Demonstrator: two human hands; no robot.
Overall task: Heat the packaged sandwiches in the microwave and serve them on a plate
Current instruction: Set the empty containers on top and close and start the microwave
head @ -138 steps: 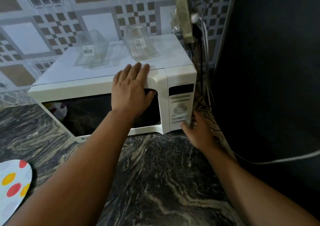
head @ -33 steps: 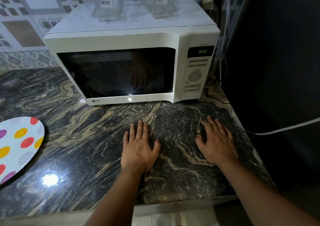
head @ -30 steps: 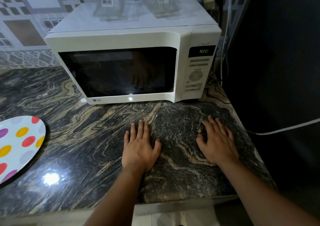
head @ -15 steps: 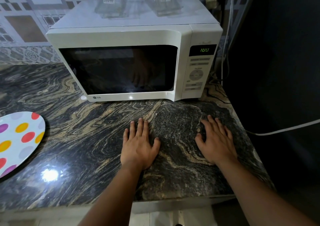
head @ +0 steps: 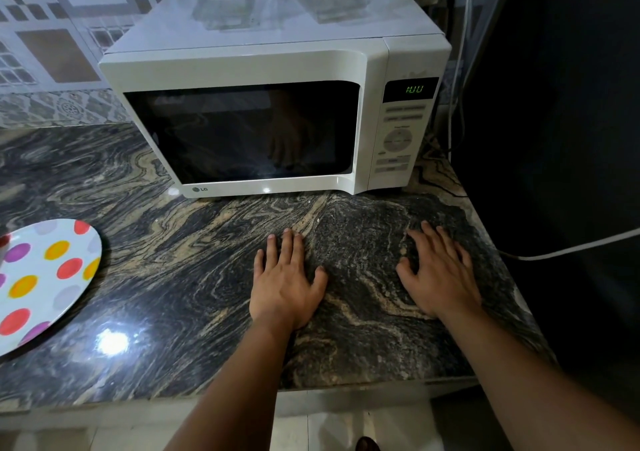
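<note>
Spotted plate (head: 41,277) far left on the worktop (head: 173,277), cut off by the frame edge. Microwave (head: 277,70) at back, door closed, dark window hides any sandwiches; green display (head: 414,89) digits blurred. Two clear containers (head: 225,0) on top, cropped. Left hand (head: 285,284) and right hand (head: 440,274) flat on worktop, fingers spread, holding nothing.

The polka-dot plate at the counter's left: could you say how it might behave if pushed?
The round white polka-dot plate lies flat, so it probably slides rather than tips. The glossy marbled stone counter looks slick, so a light push may suffice.
</note>
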